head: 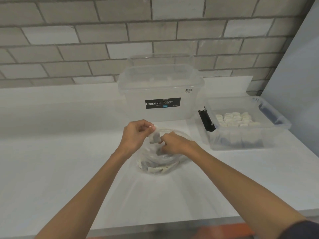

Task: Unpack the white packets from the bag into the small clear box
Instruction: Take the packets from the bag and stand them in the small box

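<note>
The left hand pinched the bag rim; just right of it, the right hand gripped a white packet. The small clear box sat farther right.

Light: bright, even, diffuse; faint soft shadows on the counter
Focus: slightly soft; bottom edge smeared
Edges: wide-angle bending

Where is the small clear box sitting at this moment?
In the head view the small clear box sits on the right of the white counter, just right of the big Megabox tub, with white packets already inside.
</note>
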